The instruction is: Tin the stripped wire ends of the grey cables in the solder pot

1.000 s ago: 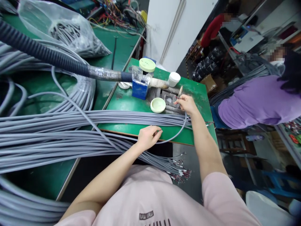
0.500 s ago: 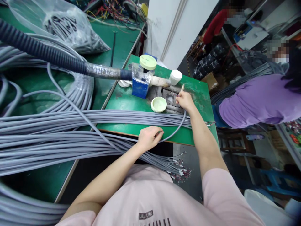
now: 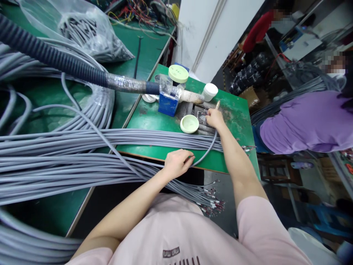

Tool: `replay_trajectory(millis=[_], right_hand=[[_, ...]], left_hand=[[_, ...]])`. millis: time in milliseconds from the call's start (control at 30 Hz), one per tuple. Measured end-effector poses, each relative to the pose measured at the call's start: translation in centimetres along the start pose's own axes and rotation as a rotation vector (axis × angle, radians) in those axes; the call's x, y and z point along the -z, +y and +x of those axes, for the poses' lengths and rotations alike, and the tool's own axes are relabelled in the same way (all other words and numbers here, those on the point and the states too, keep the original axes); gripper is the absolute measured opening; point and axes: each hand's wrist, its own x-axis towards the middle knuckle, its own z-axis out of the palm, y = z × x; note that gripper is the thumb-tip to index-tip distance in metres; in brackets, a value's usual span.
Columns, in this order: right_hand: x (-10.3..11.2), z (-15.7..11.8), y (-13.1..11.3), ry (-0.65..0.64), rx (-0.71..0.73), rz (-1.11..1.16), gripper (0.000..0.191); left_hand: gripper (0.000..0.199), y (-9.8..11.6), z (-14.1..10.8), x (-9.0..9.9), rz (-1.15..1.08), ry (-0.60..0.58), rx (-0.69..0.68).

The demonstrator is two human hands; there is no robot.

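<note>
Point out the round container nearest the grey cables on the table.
The shallow pale green dish, hollow side up, just beyond the grey cables. The green-topped container and white tub both sit farther back.

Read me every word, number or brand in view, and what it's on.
None reads clearly.
Pink shirt: patch too blurred; lettering below cut off by frame.
Rear pale green container: marks on top too small.
White bits at cable ends: any print too small.

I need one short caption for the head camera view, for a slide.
Right hand holding a grey cable beside a pale green dish over a green table.
</note>
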Motion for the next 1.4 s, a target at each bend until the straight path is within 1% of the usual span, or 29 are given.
replay_trajectory(millis=[133, 167, 233, 333, 400, 500, 600, 700, 767, 900, 1000, 1100, 1233, 1300, 1400], right_hand=[[0.4, -0.1, 0.2, 0.041, 0.011, 0.082, 0.005], [0.8, -0.5, 0.2, 0.053, 0.018, 0.153, 0.007], [1.7, -1.8, 0.4, 0.06, 0.026, 0.382, 0.009], [3.3, -5.5, 0.6, 0.046, 0.065, 0.785, 0.011], [4.0, -8.7, 0.6, 0.046, 0.104, 0.978, 0.018], [4.2, -13.5, 0.3, -0.026, 0.105, 1.178, 0.039], [3.7, -17.4, -0.2, -0.112, 0.089, 1.297, 0.052], [2.8, -20.3, -0.7, -0.192, 0.08, 1.38, 0.062], [2.3, -21.5, -1.1, -0.246, 0.078, 1.424, 0.064], [1.4, -22.9, -1.6, -0.323, 0.089, 1.486, 0.068], [1.0, -23.3, -1.8, -0.349, 0.089, 1.506, 0.07], [0.9, -23.5, -2.0, -0.363, 0.083, 1.515, 0.07], [1.1, -23.8, -2.2, -0.345, 0.078, 1.512, 0.063], [1.1, -24.0, -2.3, -0.293, 0.064, 1.48, 0.052], [0.9, -24.3, -2.3, -0.175, 0.046, 1.373, 0.028]], left_hand=[[0.021, 0.0, 0.0, 0.0, 0.009, -0.004, -0.002], [0.021, -0.1, 0.0, 0.0, 0.013, -0.004, -0.005], [0.021, -0.1, -0.1, 0.0, 0.009, 0.001, -0.013], [0.022, -0.1, -0.1, 0.0, -0.002, 0.006, -0.007], [0.022, -0.1, -0.1, 0.0, -0.005, 0.004, 0.007], [0.02, -0.1, -0.1, 0.0, -0.059, 0.013, 0.03], [0.016, 0.2, 0.0, 0.3, -0.232, 0.08, 0.079], [0.014, 1.1, 0.2, 0.9, -0.497, 0.201, 0.209], [0.014, 2.1, 0.4, 1.5, -0.679, 0.223, 0.297], [0.019, 4.7, 0.4, 2.1, -1.011, 0.124, 0.432], [0.023, 6.1, 0.5, 2.1, -1.179, 0.078, 0.497], [0.024, 6.6, 0.5, 1.8, -1.257, 0.077, 0.548], [0.024, 6.7, 0.6, 1.6, -1.272, 0.124, 0.587], [0.024, 6.6, 0.6, 1.6, -1.263, 0.159, 0.599], [0.024, 6.5, 0.7, 1.8, -1.25, 0.207, 0.62]])
